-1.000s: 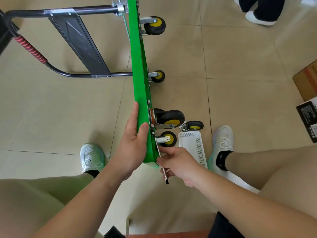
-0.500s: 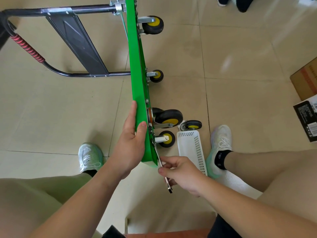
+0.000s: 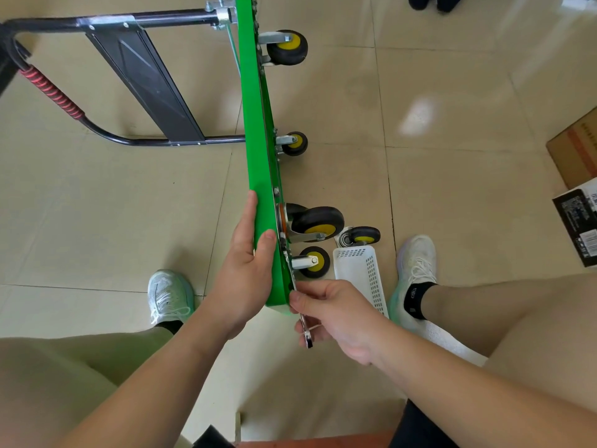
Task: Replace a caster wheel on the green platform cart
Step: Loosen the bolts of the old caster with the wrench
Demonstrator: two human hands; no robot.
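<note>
gripping the green cart [image 3: 255, 130] edge, left hand [image 3: 245, 279]; right hand [image 3: 339, 318] fingers [image 3: 311, 297] curled round a wrench [image 3: 306, 332]

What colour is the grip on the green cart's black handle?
The handle grip is red with dark spiral ribs, seen in the head view.
</note>
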